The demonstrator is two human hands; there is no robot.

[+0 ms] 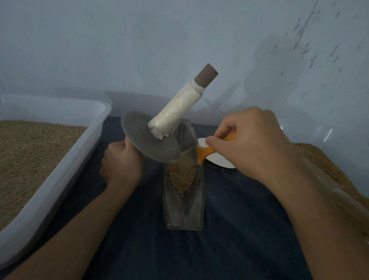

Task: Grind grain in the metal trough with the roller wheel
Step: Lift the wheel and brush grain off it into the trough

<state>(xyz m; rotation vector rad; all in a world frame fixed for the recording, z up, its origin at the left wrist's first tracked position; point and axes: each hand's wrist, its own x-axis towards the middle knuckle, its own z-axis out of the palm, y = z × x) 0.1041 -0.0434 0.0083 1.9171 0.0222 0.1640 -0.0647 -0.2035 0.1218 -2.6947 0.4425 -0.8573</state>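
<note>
A narrow metal trough (184, 213) lies lengthwise on the dark cloth, with a patch of brown grain (181, 177) in its far half. The roller wheel (146, 136), a grey metal disc on a taped axle that sticks up to the right, is tilted over the trough's far left side. My left hand (121, 162) grips the axle end under the disc. My right hand (254, 142) pinches an orange-handled scoop (204, 154) tipped above the trough, and grain pours from it onto the patch.
A white plastic tub (59, 169) of grain stands at the left. A second grain-filled tub (326, 132) is at the right, partly behind my right arm. A white disc (218, 160) lies behind the scoop. A pale wall rises close behind.
</note>
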